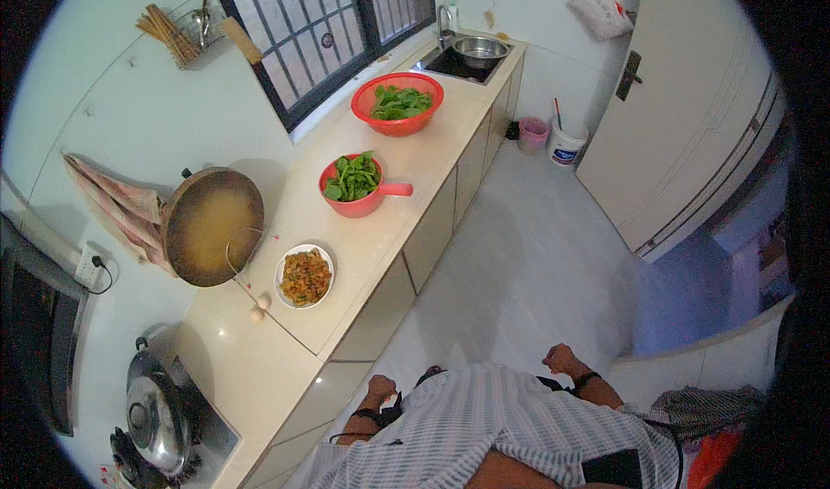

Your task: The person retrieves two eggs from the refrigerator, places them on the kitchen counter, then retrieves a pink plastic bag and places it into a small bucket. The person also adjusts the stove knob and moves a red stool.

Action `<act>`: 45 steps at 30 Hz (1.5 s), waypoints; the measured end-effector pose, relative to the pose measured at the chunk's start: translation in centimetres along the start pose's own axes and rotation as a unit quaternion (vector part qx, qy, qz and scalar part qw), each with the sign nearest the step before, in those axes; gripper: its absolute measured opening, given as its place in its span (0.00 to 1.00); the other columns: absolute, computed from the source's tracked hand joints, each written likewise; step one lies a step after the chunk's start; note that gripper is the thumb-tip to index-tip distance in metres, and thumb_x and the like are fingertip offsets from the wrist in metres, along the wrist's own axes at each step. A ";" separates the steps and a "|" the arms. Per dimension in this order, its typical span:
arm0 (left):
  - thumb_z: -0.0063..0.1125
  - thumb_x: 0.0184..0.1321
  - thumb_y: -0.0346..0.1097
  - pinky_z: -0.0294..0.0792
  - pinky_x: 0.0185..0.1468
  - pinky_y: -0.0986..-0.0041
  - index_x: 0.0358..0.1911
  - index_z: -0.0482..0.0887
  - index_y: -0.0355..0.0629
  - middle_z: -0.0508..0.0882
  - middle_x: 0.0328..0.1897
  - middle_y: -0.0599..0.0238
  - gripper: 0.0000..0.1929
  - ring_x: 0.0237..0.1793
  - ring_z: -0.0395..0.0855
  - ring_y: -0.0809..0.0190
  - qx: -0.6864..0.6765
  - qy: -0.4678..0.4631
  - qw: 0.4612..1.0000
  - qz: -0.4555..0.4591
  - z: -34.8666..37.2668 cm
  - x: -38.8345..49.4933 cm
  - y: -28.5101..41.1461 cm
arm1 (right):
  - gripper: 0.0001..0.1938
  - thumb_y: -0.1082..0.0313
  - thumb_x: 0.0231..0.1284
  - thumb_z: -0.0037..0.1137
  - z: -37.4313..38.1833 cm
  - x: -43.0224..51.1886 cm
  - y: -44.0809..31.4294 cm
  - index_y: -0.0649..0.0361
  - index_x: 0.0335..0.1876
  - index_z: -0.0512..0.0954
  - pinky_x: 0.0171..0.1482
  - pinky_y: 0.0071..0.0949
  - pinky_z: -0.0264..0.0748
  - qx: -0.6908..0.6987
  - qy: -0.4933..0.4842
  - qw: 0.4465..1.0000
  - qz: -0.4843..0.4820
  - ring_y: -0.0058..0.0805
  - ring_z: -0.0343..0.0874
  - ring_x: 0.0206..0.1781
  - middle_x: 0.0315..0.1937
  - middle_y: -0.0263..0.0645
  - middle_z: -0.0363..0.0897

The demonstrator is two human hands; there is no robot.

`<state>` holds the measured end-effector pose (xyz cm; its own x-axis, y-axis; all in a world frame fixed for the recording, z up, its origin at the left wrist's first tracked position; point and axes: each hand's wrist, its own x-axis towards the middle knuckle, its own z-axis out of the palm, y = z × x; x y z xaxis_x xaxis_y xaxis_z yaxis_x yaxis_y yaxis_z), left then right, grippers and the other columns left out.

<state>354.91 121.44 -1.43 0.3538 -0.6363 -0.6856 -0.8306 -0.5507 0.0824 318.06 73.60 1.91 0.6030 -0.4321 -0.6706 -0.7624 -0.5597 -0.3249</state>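
Note:
My left hand (pixel 380 387) hangs low beside the cabinet fronts, its fingers curled, with nothing visible in it. Out over the floor is my right hand (pixel 560 360), also curled and holding nothing that I can see. On the countertop (pixel 259 359) stands a white plate of cooked, chopped food (pixel 306 277). Farther along sits a red plastic handled strainer (pixel 355 207) holding leafy greens (pixel 353 178). Beyond it a red plastic basket (pixel 397 127) holds more greens. Two eggs (pixel 260 306) lie near the plate, by a wire rack.
A wok (pixel 214 226) leans against the left wall. A lidded pot (pixel 157 424) stands on the stove at the lower left. A steel basin (pixel 480 49) rests at the sink. Buckets (pixel 567 144) stand on the floor near the open door (pixel 674 100).

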 end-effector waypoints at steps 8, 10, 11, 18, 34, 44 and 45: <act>0.69 0.46 0.46 0.80 0.42 0.64 0.21 0.90 0.51 0.87 0.21 0.65 0.09 0.33 0.89 0.57 -0.089 0.061 0.994 -0.013 3.1 1.4 -0.9 | 0.11 0.64 0.62 0.62 -15.6 -6.8 -17.0 0.66 0.35 0.82 0.35 0.37 0.78 0.159 0.180 0.961 -0.141 0.36 0.83 0.30 0.27 0.47 0.83; 0.68 0.49 0.46 0.80 0.42 0.63 0.24 0.91 0.51 0.90 0.28 0.60 0.09 0.35 0.89 0.54 -0.019 0.023 0.999 0.015 2.3 1.9 -1.0 | 0.07 0.69 0.65 0.60 -20.8 -11.6 -23.5 0.66 0.38 0.81 0.35 0.34 0.78 0.216 0.188 0.932 -0.224 0.32 0.83 0.31 0.29 0.44 0.84; 0.68 0.50 0.46 0.80 0.43 0.62 0.25 0.92 0.51 0.90 0.31 0.59 0.09 0.37 0.89 0.53 0.014 0.030 0.999 0.037 1.8 2.1 -1.1 | 0.06 0.71 0.65 0.59 -22.8 -14.4 -26.6 0.66 0.39 0.81 0.35 0.33 0.78 0.259 0.188 0.892 -0.319 0.31 0.83 0.32 0.30 0.43 0.84; 0.69 0.49 0.47 0.80 0.47 0.56 0.33 0.91 0.48 0.90 0.36 0.57 0.13 0.45 0.88 0.49 0.047 0.071 0.994 0.065 -1.7 3.0 -0.2 | 0.08 0.67 0.68 0.59 -30.7 -28.5 -39.9 0.64 0.42 0.83 0.34 0.31 0.77 0.298 -0.078 0.629 -0.713 0.36 0.83 0.33 0.36 0.42 0.85; 0.51 0.59 0.43 0.79 0.45 0.51 0.27 0.88 0.42 0.88 0.35 0.47 0.15 0.38 0.87 0.42 -0.095 0.127 0.986 -0.055 11.5 -0.8 -0.7 | 0.13 0.63 0.61 0.67 -27.4 -30.7 -46.3 0.67 0.35 0.81 0.16 0.29 0.65 0.419 -0.317 0.291 -0.799 0.33 0.74 0.18 0.25 0.44 0.78; 0.54 0.54 0.43 0.78 0.47 0.54 0.25 0.88 0.39 0.87 0.31 0.44 0.15 0.37 0.86 0.40 -0.062 0.213 0.975 0.011 9.4 -0.5 0.3 | 0.14 0.61 0.62 0.64 -28.5 -30.8 -45.5 0.67 0.32 0.80 0.15 0.30 0.60 0.389 -0.351 0.307 -0.794 0.32 0.72 0.15 0.23 0.42 0.76; 0.54 0.54 0.44 0.78 0.47 0.55 0.24 0.88 0.39 0.87 0.31 0.45 0.16 0.37 0.86 0.41 -0.149 0.197 0.968 -0.040 8.8 -0.3 0.5 | 0.14 0.61 0.62 0.64 -28.6 -30.7 -45.4 0.67 0.32 0.80 0.15 0.30 0.60 0.374 -0.347 0.310 -0.802 0.32 0.71 0.15 0.23 0.42 0.76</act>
<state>350.60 126.13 -7.57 0.5971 -0.7097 -0.3739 -0.6535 -0.7007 0.2864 340.84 92.06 56.33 0.3502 0.3795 0.8563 0.3896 0.7723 -0.5017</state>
